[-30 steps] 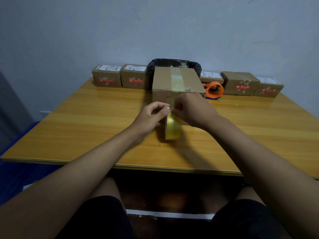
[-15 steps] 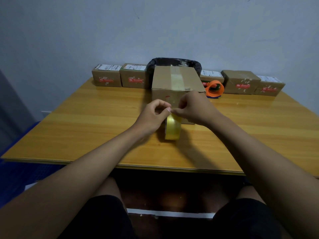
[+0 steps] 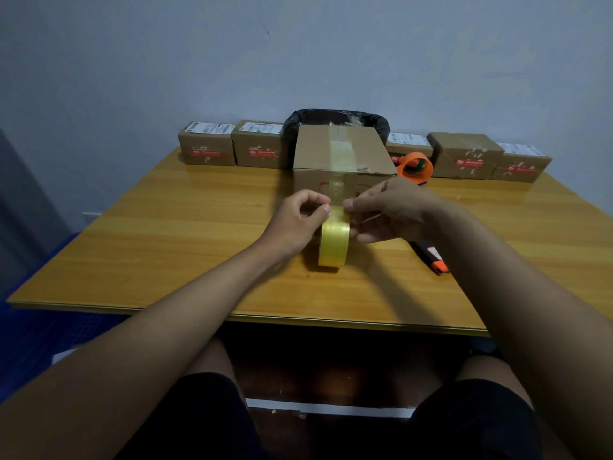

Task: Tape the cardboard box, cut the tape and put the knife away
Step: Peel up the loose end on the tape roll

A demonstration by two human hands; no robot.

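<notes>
A yellow tape roll (image 3: 333, 242) stands on edge on the wooden table (image 3: 166, 234), just in front of the cardboard box (image 3: 341, 154). The box has a strip of clear tape along its top and down its front. My left hand (image 3: 295, 224) pinches the left side of the loose tape end at the roll's top. My right hand (image 3: 388, 210) pinches the right side of that end. A black and orange knife (image 3: 431, 257) lies on the table right of the roll, partly under my right forearm.
Several small brown boxes (image 3: 207, 144) line the table's far edge. A black-lined bin (image 3: 335, 117) stands behind the cardboard box. An orange tape dispenser (image 3: 414, 166) sits right of the box.
Both hands have lifted slightly and drawn apart at the top of the roll, stretching the tape end between them. The knife has come into view beside my right forearm.
</notes>
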